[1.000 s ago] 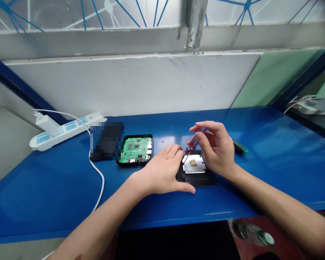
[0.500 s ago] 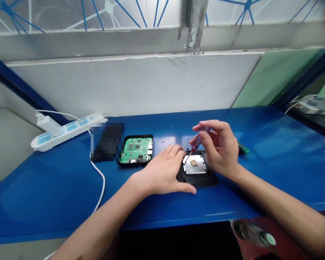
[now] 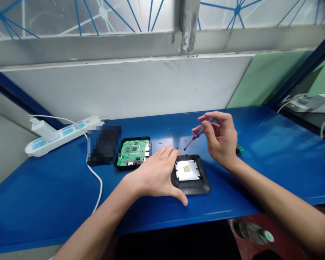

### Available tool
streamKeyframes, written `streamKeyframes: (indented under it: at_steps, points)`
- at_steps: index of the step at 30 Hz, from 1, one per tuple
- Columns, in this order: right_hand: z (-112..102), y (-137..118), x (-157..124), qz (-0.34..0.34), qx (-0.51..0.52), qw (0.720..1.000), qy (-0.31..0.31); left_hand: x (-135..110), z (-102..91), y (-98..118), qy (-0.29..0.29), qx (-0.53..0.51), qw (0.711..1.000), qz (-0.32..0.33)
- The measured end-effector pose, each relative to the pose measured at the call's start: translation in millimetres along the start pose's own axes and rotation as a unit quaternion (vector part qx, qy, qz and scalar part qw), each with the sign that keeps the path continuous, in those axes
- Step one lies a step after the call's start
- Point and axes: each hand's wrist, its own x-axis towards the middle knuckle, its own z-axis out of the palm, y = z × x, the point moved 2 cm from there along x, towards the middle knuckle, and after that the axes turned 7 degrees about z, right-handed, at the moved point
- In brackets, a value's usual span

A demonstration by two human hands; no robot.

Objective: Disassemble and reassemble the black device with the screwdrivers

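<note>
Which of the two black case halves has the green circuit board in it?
The case half to the left, farther from the screwdriver; the other half, at the left hand, carries a silver plate instead.

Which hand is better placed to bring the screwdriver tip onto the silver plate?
Likely the right hand: it holds the screwdriver, tip just beyond the black cover. The left hand lies along the cover's left side.

The left hand (image 3: 159, 175) and the right hand (image 3: 222, 141) are bare, with slender fingers (image 3: 216, 116). The left forearm (image 3: 105, 220) and the right forearm (image 3: 276, 195) are bare also, of smooth shape, narrow at the wrists (image 3: 135, 185) and wider further up. Below the middle of the worktop's (image 3: 70, 198) front edge there is a plain black area (image 3: 176, 240); whether it is clothing, I cannot tell.
</note>
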Motion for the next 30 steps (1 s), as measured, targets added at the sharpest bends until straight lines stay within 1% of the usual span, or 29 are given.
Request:
streamKeyframes:
  at_steps: [4, 8, 13, 22, 26, 30]
  points:
    - [3.9, 6.0, -3.0, 0.026, -0.002, 0.999, -0.024, 1.6, -0.3, -0.1, 0.037, -0.005, 0.999, -0.018]
    - [7.3, 8.9, -4.8, 0.043, 0.003, 0.998, -0.042, 2.9, -0.1, -0.7, 0.065, 0.011, 0.998, -0.012]
    - [8.0, 8.5, -5.3, 0.039, 0.012, 0.998, -0.041, 2.8, 0.7, -2.2, 0.06, 0.038, 0.997, -0.006]
    - [7.6, 6.1, -5.4, 0.028, 0.026, 0.999, -0.023, 4.5, 0.3, -2.0, 0.067, 0.044, 0.997, -0.005]
    - [6.3, 6.4, -3.1, 0.018, 0.029, 0.999, -0.004, 4.2, 1.5, -2.6, 0.061, 0.048, 0.997, -0.006]
    - [-0.4, 8.3, 3.2, 0.014, -0.007, 1.0, 0.022, 4.0, 1.0, -3.3, 0.058, 0.047, 0.997, -0.01]
